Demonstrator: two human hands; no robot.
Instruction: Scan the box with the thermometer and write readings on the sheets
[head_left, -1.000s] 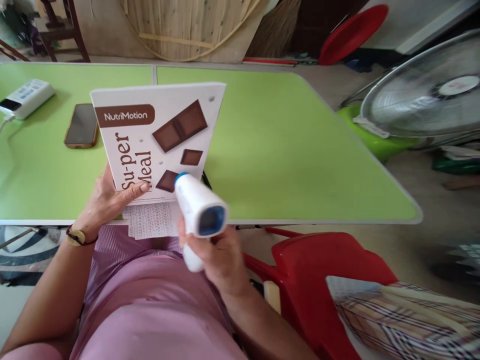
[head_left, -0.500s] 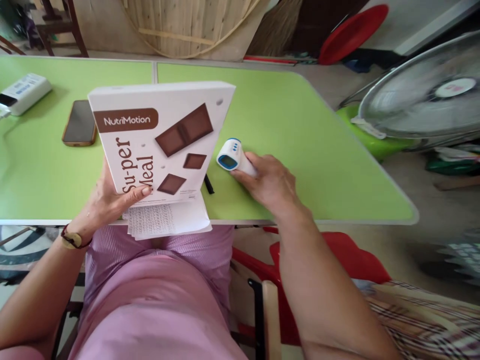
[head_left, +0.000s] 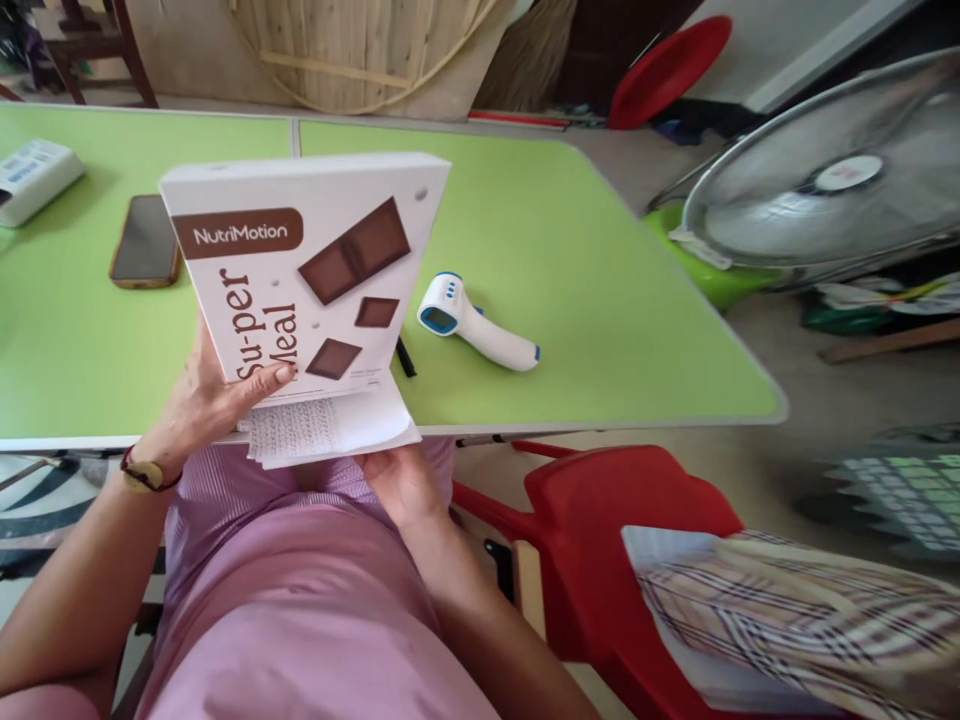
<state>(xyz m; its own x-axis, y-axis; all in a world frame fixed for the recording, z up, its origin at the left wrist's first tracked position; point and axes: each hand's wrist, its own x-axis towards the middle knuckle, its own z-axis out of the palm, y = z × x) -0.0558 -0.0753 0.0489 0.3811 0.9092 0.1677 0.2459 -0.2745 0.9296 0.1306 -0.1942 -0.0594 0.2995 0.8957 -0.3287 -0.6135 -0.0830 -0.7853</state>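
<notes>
A white NutriMotion box (head_left: 315, 290) with pictures of brown chocolate pieces stands tilted over the table's near side. My left hand (head_left: 217, 400) grips its lower left, thumb across the front and the other fingers hidden behind. Below the box, handwritten paper sheets (head_left: 330, 430) stick out over the table edge. My right hand (head_left: 405, 485) is under the right part of these sheets, its fingers mostly hidden by them. To the right of the box, a white and blue infrared thermometer (head_left: 476, 325) lies on its side on the table, with no hand on it.
A black pen (head_left: 405, 357) lies partly behind the box on the green table (head_left: 600, 350). Left of the box are a phone (head_left: 146, 243) and a white power bank (head_left: 37, 182). On the right stand a fan (head_left: 832, 180) and a red chair (head_left: 630, 490).
My right hand has let go of the thermometer, leaving it on the table, and has moved down and left to under the papers. My left hand still holds the box.
</notes>
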